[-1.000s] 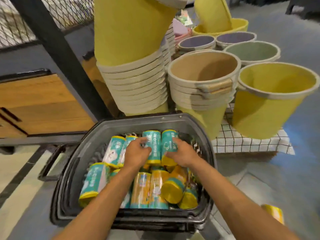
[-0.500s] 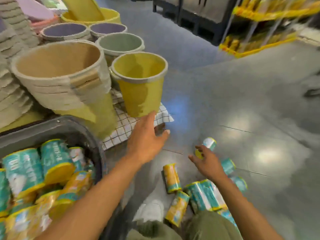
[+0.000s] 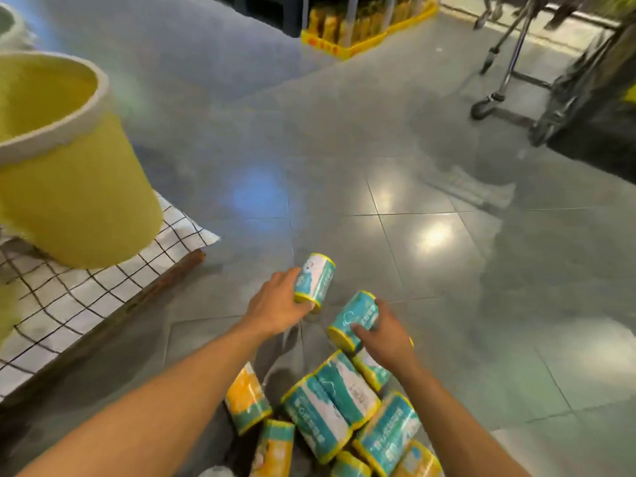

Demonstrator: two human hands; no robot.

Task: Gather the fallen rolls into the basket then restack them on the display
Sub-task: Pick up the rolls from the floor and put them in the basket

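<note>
Head view, teal yellow-rimmed rolls [image 3: 330, 404], each hand [image 3: 278, 304] gripping one

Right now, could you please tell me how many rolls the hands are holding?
2. The left hand grips the farther roll; the right hand grips the nearer roll, beside the heap on the floor. A third may be hidden under the right palm.

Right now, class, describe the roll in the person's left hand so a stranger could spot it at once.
Find the big yellow bucket on the checked cloth, then look right across the grey tiled floor to the left hand. It grips a teal-and-white wrapped roll with yellow ends, the one farthest from the heap of rolls.
</note>
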